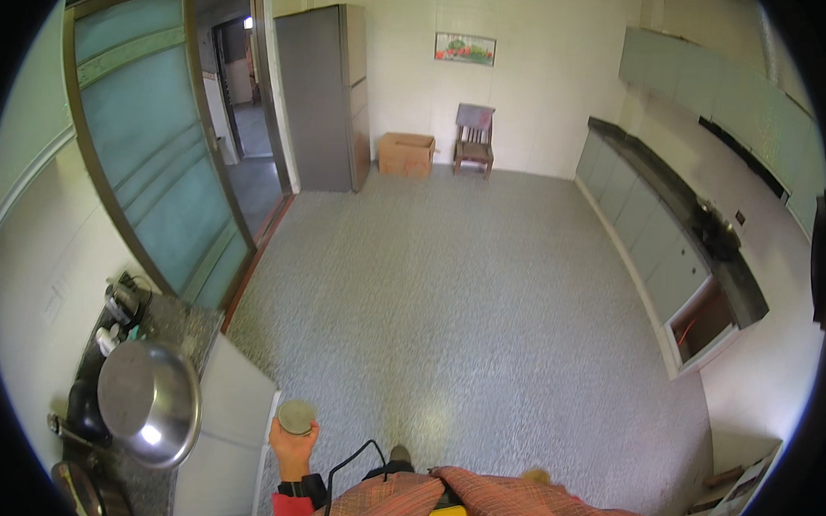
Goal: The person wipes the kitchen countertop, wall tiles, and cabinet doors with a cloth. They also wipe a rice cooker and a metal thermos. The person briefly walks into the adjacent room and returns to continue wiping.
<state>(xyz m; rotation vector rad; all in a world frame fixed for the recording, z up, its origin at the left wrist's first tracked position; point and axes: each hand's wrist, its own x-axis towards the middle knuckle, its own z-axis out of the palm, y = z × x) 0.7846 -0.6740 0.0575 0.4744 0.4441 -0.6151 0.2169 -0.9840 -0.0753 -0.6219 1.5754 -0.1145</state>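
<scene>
My left hand (293,452) is raised at the front left of my body, its fingers curled around a small round greenish-grey bowl or cup (297,418). Its round face points up at the camera; whether that is the mouth or the base I cannot tell. A black band circles the wrist above a red sleeve. Beside this hand, on the left, is the edge of a white cabinet under a dark stone counter (189,328). A large stainless steel basin (176,407) rests bottom-up or tilted on that counter. My right hand is out of view.
A frosted glass sliding door (144,132) stands by an open doorway. Against the far wall are a grey refrigerator (313,97), a cardboard box (404,159) and a wooden chair (474,147). A long counter (662,164) lines the right wall. A black cable (341,463) loops beside my body.
</scene>
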